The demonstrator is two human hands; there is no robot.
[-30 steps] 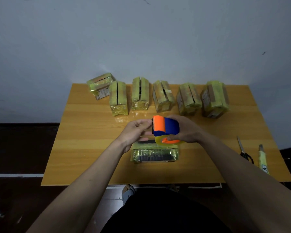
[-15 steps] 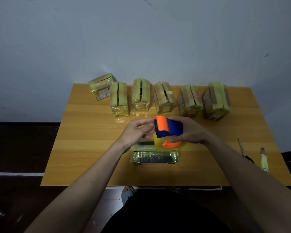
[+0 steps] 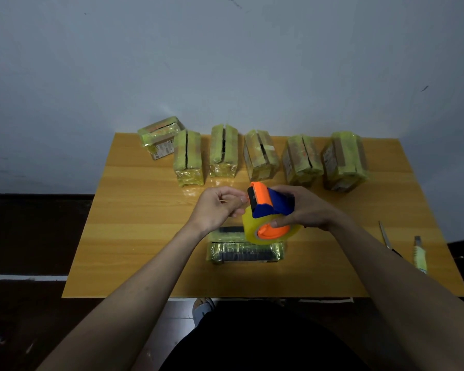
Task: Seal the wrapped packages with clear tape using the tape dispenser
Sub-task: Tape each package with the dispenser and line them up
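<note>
Along the far edge of the wooden table (image 3: 134, 236), a row of six wrapped packages: leftmost package (image 3: 160, 136) lies tilted at the back-left corner, then five more stand side by side, second (image 3: 188, 162), third (image 3: 223, 152), fourth (image 3: 260, 156), fifth (image 3: 302, 160) and sixth (image 3: 344, 160), each with a dark seam running down its top. Left hand (image 3: 216, 210) is raised over mid-table, fingers curled with the tips pinched together right at the orange front end of the tape dispenser (image 3: 271, 207); likely on the tape's loose end, but the tape itself is too clear to make out, so can't tell what, if anything, is pinched. Dispenser is off the table, orange and blue body with the clear tape roll (image 3: 252, 228) hanging below. Directly under it, near the front edge, a seventh wrapped package (image 3: 245, 251) lies flat, partly hidden by roll and wrist. Right hand (image 3: 306, 210) grips the dispenser's blue handle, fingers wrapped round it, one fingertip on the orange hub. Far right: scissors (image 3: 386, 236), then a utility knife (image 3: 419, 254), both flat on the table, apart from each other.
</note>
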